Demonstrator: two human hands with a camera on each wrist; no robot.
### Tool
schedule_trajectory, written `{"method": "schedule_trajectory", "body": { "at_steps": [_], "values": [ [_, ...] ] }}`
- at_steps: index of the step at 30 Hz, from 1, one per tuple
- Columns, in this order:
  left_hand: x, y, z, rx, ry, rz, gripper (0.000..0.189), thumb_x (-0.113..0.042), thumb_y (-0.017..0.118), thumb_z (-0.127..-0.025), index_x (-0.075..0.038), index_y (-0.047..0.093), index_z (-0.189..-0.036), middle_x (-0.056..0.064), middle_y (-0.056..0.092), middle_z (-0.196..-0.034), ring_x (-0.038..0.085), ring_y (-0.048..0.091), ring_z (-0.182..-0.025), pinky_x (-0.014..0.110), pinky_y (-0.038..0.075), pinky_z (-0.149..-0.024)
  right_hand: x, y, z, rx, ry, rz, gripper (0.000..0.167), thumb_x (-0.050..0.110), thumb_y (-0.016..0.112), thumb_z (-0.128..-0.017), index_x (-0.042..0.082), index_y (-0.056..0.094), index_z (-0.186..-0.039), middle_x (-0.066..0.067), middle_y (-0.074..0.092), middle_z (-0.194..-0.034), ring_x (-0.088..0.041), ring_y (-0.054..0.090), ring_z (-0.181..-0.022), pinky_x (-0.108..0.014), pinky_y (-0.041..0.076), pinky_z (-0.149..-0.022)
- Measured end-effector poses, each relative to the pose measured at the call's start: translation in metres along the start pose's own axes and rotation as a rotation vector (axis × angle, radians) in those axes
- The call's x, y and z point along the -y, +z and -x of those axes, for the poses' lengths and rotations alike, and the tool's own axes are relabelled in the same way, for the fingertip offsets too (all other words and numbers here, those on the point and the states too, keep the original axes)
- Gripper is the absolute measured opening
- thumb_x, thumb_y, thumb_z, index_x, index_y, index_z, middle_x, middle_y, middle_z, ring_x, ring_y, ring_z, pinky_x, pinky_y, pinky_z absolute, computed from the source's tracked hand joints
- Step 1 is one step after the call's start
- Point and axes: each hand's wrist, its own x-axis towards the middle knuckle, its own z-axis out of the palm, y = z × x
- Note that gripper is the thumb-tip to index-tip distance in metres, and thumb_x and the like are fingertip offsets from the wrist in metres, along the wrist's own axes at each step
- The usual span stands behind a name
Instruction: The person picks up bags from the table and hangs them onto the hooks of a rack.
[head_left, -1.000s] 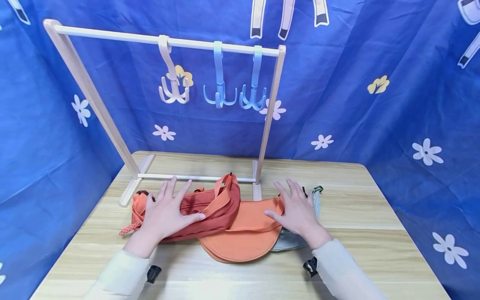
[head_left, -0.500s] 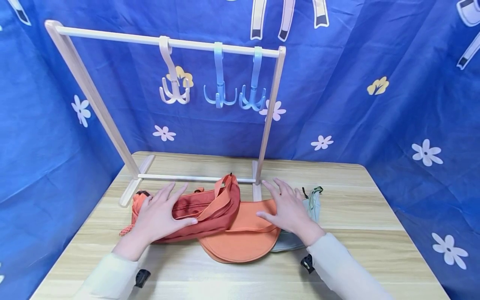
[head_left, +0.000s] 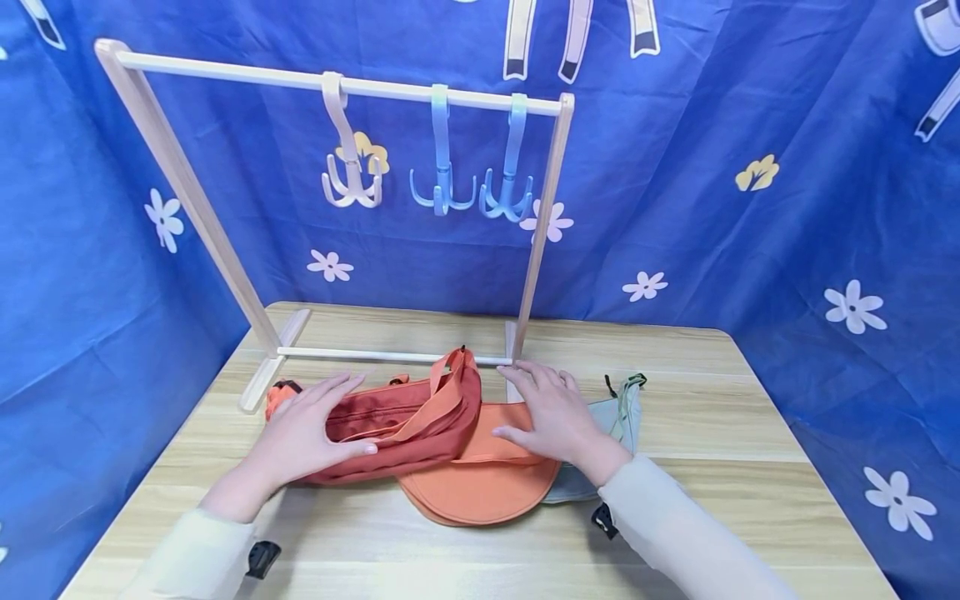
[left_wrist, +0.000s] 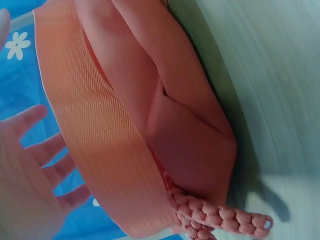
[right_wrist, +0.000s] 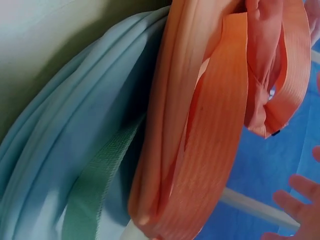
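A dark red bag [head_left: 420, 454] with orange straps lies on the left of a row of bags. Part of it overlaps an orange bag [head_left: 480, 492] with a rounded edge, and a pale blue-green bag [head_left: 626, 417] shows beyond that on the right. My left hand [head_left: 303, 429] is spread over the red bag's left end; in the left wrist view its fingers are apart beside the orange strap [left_wrist: 100, 125]. Over the orange bag, my right hand [head_left: 555, 417] has its fingers spread, holding nothing. A braided cord [left_wrist: 225, 215] hangs from the red bag.
Behind the bags stands a wooden rack [head_left: 247, 292] with a top rail. From it hang a white hook [head_left: 351, 179] and two blue hooks, one blue hook [head_left: 442, 179] in the middle. The wooden table [head_left: 712, 467] meets a blue patterned cloth [head_left: 675, 167] at the back and sides.
Both hands have shifted left over the bags, the left one a little lower. More of the blue-green bag shows at the right. The bags have not moved.
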Motion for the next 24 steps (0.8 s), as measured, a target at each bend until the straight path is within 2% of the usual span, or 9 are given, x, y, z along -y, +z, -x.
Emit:
{"method": "schedule_trajectory", "body": {
  "at_steps": [6, 13, 17, 24],
  "values": [
    [0.007, -0.003, 0.004, -0.001, 0.026, 0.067, 0.095, -0.062, 0.076, -0.067, -0.011, 0.045, -0.141, 0.018, 0.047, -0.138, 0.043, 0.039, -0.126, 0.067, 0.027, -0.095, 0.009, 0.002, -0.007, 0.012, -0.075, 0.008, 0.08, 0.063, 0.064, -0.079, 0.021, 0.04, -0.143, -0.008, 0.044, -0.139, -0.029, 0.042, -0.127, -0.052, 0.03, -0.1],
    [0.015, -0.004, 0.007, -0.009, 0.074, 0.13, 0.094, -0.058, 0.08, -0.066, -0.012, 0.046, -0.141, 0.019, 0.05, -0.135, 0.042, 0.047, -0.121, 0.064, 0.036, -0.091, 0.021, 0.006, -0.014, 0.026, -0.166, -0.028, 0.076, 0.06, 0.063, -0.082, 0.018, 0.042, -0.142, -0.008, 0.046, -0.136, -0.028, 0.043, -0.126, -0.052, 0.031, -0.1],
    [0.02, -0.004, 0.01, -0.017, 0.107, 0.167, 0.091, -0.052, 0.082, -0.067, -0.013, 0.047, -0.141, 0.019, 0.053, -0.132, 0.04, 0.05, -0.118, 0.062, 0.039, -0.09, 0.029, 0.007, -0.018, 0.029, -0.204, -0.011, 0.074, 0.062, 0.06, -0.083, 0.02, 0.043, -0.142, -0.006, 0.047, -0.136, -0.026, 0.043, -0.127, -0.052, 0.029, -0.103],
    [0.026, -0.004, 0.015, -0.015, 0.114, 0.238, 0.084, -0.044, 0.084, -0.068, -0.011, 0.051, -0.137, 0.016, 0.056, -0.13, 0.04, 0.051, -0.115, 0.06, 0.039, -0.089, 0.043, 0.007, -0.025, 0.052, -0.251, 0.016, 0.07, 0.064, 0.056, -0.085, 0.021, 0.044, -0.139, -0.003, 0.048, -0.133, -0.025, 0.045, -0.124, -0.053, 0.026, -0.105]
  ]
}}
